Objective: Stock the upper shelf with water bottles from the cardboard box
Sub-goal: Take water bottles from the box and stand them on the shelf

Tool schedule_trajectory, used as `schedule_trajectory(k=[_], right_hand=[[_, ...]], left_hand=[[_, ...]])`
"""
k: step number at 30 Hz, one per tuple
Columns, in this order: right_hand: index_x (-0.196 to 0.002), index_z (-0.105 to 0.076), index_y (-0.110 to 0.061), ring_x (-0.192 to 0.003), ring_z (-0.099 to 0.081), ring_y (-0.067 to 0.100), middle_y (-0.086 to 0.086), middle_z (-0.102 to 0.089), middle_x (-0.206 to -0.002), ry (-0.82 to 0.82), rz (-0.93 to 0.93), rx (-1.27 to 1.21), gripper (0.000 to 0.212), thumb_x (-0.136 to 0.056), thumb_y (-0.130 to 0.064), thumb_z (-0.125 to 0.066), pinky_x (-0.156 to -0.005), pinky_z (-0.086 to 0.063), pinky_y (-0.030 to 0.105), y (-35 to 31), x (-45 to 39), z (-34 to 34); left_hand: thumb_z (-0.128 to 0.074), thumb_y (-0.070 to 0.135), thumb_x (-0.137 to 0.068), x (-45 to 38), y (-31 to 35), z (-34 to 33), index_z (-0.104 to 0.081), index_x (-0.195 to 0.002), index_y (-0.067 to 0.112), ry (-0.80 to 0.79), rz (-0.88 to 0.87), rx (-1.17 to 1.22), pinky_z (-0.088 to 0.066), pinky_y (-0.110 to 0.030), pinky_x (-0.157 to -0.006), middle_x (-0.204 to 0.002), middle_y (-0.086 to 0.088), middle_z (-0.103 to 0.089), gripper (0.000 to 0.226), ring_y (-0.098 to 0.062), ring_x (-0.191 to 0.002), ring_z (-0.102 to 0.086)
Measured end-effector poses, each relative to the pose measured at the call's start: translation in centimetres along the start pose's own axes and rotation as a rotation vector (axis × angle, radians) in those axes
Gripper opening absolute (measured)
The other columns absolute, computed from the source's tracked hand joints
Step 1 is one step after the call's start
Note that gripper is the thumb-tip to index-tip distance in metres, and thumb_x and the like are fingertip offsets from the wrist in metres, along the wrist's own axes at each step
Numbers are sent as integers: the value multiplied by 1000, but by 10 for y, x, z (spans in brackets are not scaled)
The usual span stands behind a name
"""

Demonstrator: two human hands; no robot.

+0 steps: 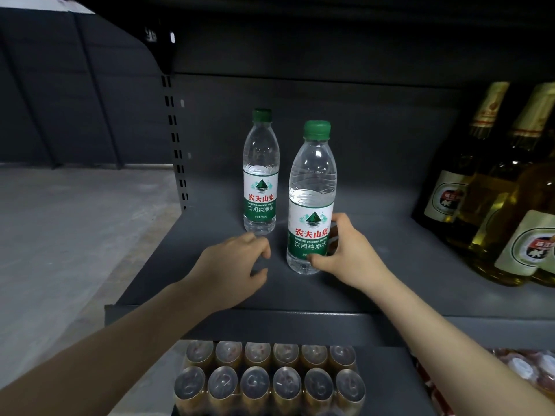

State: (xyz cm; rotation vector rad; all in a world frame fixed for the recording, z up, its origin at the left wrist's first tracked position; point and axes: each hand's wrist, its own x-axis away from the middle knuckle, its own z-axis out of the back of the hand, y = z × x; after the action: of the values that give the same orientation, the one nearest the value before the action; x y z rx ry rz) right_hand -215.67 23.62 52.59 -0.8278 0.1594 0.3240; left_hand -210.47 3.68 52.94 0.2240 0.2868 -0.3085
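My right hand (345,253) grips the near bottle (310,205) low on its body, thumb across the front of the green label and fingers curled round the far side. The bottle stands upright on the shelf (375,235), its base apparently seated. My left hand (237,262) rests just left of this bottle, fingers loosely curled, holding nothing. I judge the step to be placement of the second bottle: set down, not yet released.

The far bottle (260,172) stands behind and to the left of the near bottle, upright, apart from it and from both hands. Right of the near bottle, well apart, stand the beer bottles (492,187). Below the near bottle, on the lower tier, lie the cans (270,376). The cardboard box is out of view.

Next move, as I judge it: loosen the grip without tipping the bottle, perhaps nudge it back into line with the far bottle, then withdraw both hands to fetch more.

Materials: both water bottles are clear, thin plastic, ribbed at shoulder and base, with green screw caps and white-and-green labels; likely to dent under a hard squeeze. The shelf is dark matt painted metal, flat. The beer bottles are glossy glass with pale oval labels; the cans have dull metal lids and sit in tight rows.
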Motion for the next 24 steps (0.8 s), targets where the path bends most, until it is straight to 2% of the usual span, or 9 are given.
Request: schedule_trajectory(k=[5, 16, 24], right_hand=[[-112, -40, -21, -86, -58, 12, -10, -58, -95, 9, -14, 15, 56, -68, -21, -75, -77, -49, 30, 2, -14, -5], [-115, -40, -12, -95, -58, 21, 1, -60, -107, 24, -52, 57, 57, -70, -21, -74, -81, -49, 36, 4, -50, -13], [-110, -40, -10, -92, -57, 19, -4, -55, -99, 32, -67, 65, 53, -71, -20, -74, -81, -49, 35, 7, -68, -15]], left_hand=[[-50, 31, -88, -3, -4, -1, -50, -110, 24, 0, -6, 5, -44, -28, -83, -112, 9, -53, 23, -11, -105, -52], [-50, 32, -89, -13, -10, -5, -49, -110, 25, -7, -8, 21, -45, -27, -84, -112, 12, -53, 23, -8, -106, -51], [-49, 32, -89, -20, -14, -10, -48, -115, 27, -22, 0, 31, -44, -25, -86, -114, 13, -52, 26, -7, -110, -50]])
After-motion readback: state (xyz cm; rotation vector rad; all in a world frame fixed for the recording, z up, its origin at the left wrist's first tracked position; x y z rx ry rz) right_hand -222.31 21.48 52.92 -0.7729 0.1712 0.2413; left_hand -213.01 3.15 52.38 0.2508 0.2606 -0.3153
